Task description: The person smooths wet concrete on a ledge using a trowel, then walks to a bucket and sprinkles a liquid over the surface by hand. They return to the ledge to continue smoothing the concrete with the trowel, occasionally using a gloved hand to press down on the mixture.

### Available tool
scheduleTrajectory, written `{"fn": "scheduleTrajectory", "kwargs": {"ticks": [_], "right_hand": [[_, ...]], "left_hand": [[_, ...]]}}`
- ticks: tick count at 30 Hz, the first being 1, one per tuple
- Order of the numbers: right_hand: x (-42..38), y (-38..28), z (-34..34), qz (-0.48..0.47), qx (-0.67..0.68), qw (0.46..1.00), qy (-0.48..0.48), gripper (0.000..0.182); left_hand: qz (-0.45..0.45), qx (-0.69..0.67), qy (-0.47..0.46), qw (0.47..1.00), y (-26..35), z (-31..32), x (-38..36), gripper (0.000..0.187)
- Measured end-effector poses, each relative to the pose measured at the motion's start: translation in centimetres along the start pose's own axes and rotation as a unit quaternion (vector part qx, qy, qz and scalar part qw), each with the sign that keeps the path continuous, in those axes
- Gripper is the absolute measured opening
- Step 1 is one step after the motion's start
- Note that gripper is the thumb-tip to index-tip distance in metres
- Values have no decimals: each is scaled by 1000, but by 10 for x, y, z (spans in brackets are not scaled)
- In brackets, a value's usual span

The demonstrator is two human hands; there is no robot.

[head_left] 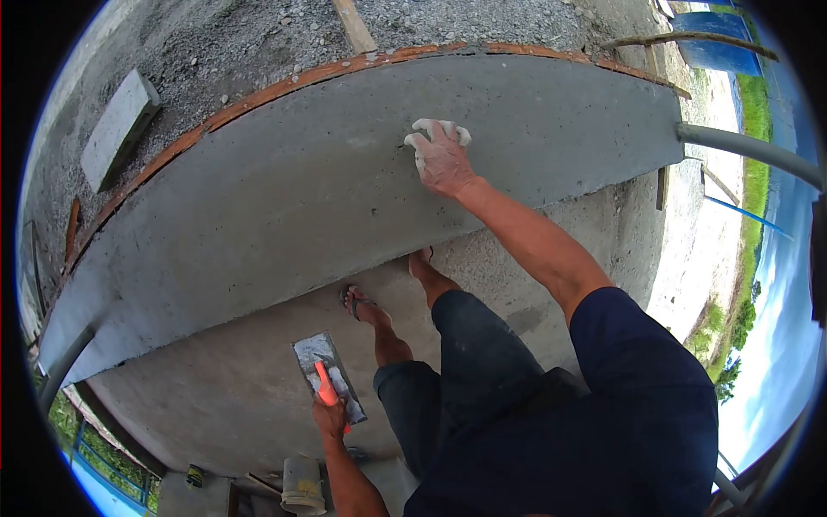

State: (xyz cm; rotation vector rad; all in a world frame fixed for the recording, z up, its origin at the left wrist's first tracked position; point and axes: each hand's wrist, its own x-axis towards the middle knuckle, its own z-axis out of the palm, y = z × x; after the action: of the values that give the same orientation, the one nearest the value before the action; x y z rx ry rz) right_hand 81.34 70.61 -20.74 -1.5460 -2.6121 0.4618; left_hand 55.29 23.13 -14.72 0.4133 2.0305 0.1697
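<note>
A long smooth slab of grey wet-looking concrete (284,189) runs across the view, with a reddish wooden board (258,101) along its far edge. Over the slab's middle is my right hand (441,159), its fingertips pale with cement, curled and spread apart, with no tool in it. Whether the fingertips touch the surface is hard to tell. Down at the lower left, my left hand (330,415) is wrapped round the orange handle of a flat metal trowel (306,353). Grey mortar coats the trowel's face, which is held away from the slab.
Gravel (258,43) and a concrete block (121,129) lie beyond the board. Grey pipes rise at the slab's right end (749,153) and left end (67,366). A bucket (303,484) stands at the bottom. My sandalled feet are beside the slab's near edge.
</note>
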Motion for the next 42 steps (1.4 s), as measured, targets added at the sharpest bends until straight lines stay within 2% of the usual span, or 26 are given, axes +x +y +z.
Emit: {"fn": "scheduleTrajectory", "kwargs": {"ticks": [4,7,11,14,17,22,24,25,27,28,29,30,31,32,33,34,35,38,40,42], "right_hand": [[-4,3,5,-49,0,999,18,25],[-5,8,2,-70,-17,997,16,19],[2,11,4,-90,-6,996,17,13],[17,10,2,-80,-13,997,-18,9],[27,15,20,-98,-7,995,-34,11],[2,14,5,-169,-133,976,39,17],[-42,9,-20,-107,-54,991,54,17],[-74,16,-14,-44,74,994,68,16],[-153,33,-30,1,75,996,-42,25],[-196,41,-40,43,20,988,-149,35],[-240,52,-43,104,-18,956,-272,48],[-283,66,-41,173,-21,920,-351,59],[-321,78,-45,212,-40,879,-425,59],[-356,94,-48,219,-48,837,-499,56],[-374,99,-56,275,-26,794,-541,53],[-388,103,-62,330,-4,744,-581,50],[-400,106,-65,354,2,754,-554,49],[-420,112,-61,412,21,763,-498,47],[-423,117,-48,433,29,755,-491,47],[-423,123,-28,455,54,761,-459,46]], "left_hand": [[-5,4,-16,1000,7,-4,0,30],[42,15,2,999,8,-2,1,30],[1,15,-20,1000,34,-1,-6,29],[-6,13,-37,999,55,-4,-16,33],[74,74,-15,994,29,-1,-13,38],[197,62,80,975,34,-3,-15,45],[234,85,137,959,65,-10,-12,43],[252,103,170,947,100,-14,-6,40],[65,-103,109,987,149,-24,19,34],[70,-78,117,988,178,-28,35,26],[185,5,194,963,165,-24,80,20],[187,-6,199,962,184,-24,103,19],[189,-17,205,960,210,-20,123,17],[147,-70,172,971,246,-17,128,16],[104,-123,138,977,281,-11,127,15],[99,-130,109,981,300,0,133,17],[96,-136,80,983,318,13,138,19],[227,86,51,969,376,82,127,33],[226,164,-27,960,406,142,111,36],[247,190,-93,946,427,174,87,37]]}}
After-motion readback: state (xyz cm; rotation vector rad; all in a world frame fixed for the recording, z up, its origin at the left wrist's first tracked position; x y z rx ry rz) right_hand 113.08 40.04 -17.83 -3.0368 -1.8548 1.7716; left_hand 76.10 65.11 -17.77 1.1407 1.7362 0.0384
